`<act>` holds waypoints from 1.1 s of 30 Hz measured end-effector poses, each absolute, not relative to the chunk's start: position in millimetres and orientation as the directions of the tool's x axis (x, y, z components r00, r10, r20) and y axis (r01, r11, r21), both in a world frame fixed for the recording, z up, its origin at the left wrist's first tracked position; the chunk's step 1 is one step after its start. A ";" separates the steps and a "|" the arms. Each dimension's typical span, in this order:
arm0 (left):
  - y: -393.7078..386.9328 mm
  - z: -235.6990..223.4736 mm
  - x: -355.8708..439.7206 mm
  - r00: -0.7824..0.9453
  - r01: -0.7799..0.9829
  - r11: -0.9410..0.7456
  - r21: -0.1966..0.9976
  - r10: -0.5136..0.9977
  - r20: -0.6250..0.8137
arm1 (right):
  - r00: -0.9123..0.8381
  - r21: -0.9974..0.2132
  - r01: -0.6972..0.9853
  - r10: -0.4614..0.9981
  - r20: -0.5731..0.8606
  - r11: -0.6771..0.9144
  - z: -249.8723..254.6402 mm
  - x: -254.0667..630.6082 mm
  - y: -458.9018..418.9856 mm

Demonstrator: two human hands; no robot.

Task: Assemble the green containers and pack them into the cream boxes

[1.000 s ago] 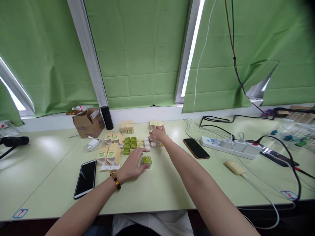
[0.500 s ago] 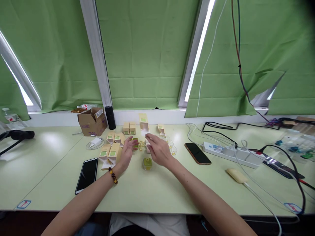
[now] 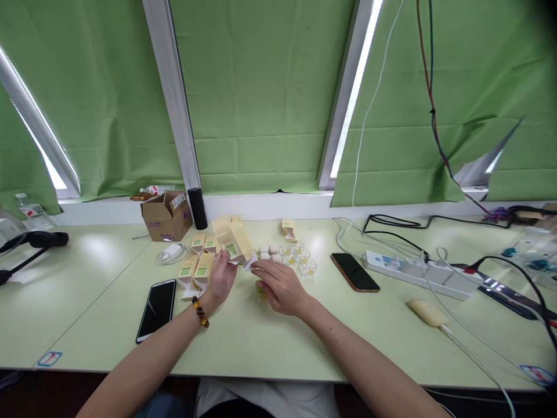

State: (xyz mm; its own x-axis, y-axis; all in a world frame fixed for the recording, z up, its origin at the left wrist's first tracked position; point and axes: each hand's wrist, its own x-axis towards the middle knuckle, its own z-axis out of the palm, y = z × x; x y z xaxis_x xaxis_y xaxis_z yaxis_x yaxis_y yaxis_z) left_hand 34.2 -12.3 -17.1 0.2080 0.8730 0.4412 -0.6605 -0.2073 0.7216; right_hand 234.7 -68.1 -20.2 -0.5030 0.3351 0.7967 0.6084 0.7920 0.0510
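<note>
My left hand (image 3: 222, 281) is closed around a small beige paper carton (image 3: 230, 238) with a green window, lifted and tilted, its white flap opened toward the right. At that flap are the fingertips of my right hand (image 3: 281, 287), with the thumb below. A small clear square jar with green contents (image 3: 261, 296) stands on the table under the right hand, mostly hidden by it. More beige cartons (image 3: 202, 271) with opened flaps stand beside my left hand. Beyond my right hand are clear jars or lids (image 3: 300, 255) and pinkish-white round caps (image 3: 273, 250).
A black-screened phone (image 3: 156, 310) lies at left, another phone (image 3: 354, 272) at right. Behind are a brown cardboard box (image 3: 166, 216), a black cylinder (image 3: 197, 209) and a white charger (image 3: 172, 251). A power strip (image 3: 418, 274) with cables and a beige mouse-shaped device (image 3: 427, 313) occupy the right.
The carton that stood upright behind the jars is lifted, tilted and now in my left hand. My right hand has lowered to its flap, over the green jar.
</note>
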 end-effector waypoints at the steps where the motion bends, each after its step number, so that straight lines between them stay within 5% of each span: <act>1: -11.9 -17.1 33.7 0.204 -0.652 -0.215 0.727 0.874 0.441 | -0.490 0.041 0.607 0.333 0.806 0.793 -20.5 236.2 -68.0; 7: -15.2 -16.9 32.8 0.256 -0.506 -0.287 0.813 0.850 0.459 | -0.206 -0.208 0.612 0.408 0.890 0.763 -13.8 238.8 -71.9; 14: -14.5 -22.3 37.2 0.278 -0.396 -0.351 0.849 0.835 0.475 | -0.258 -0.409 0.415 0.536 0.804 0.813 -15.7 229.2 -74.6; 21: -13.5 -26.6 39.8 0.295 -0.358 -0.319 0.878 0.853 0.430 | -0.059 -0.685 0.175 0.702 0.710 0.707 -21.8 220.9 -72.5; 33: -29.2 -30.9 43.6 0.275 -0.139 -0.537 0.832 0.787 0.553 | 0.057 -0.766 0.086 0.764 0.642 0.637 -24.9 218.3 -65.7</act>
